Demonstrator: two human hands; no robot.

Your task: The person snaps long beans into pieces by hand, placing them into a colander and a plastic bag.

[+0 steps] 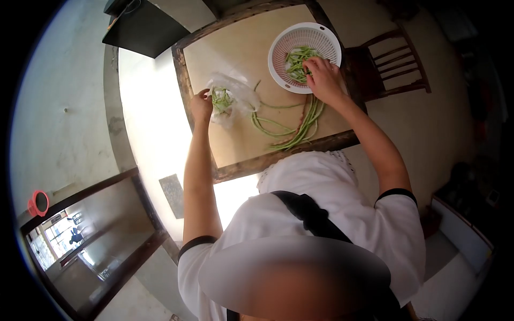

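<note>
Upper centre: a white colander [309, 36] is standing right of a plastic bag [243, 95] that the left hand [201, 107] is pinching, the right hand [325, 80], grip unclear, reaching onto the colander's cut green beans [297, 58], probably light, snappable, best scooped loosely.

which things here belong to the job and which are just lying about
Part of the job:
long green beans on the table
white basket of green pieces, under the right hand
clear bag with more green pieces, at the left hand

Seemingly not in use:
wooden chair
red-rimmed round object
</note>
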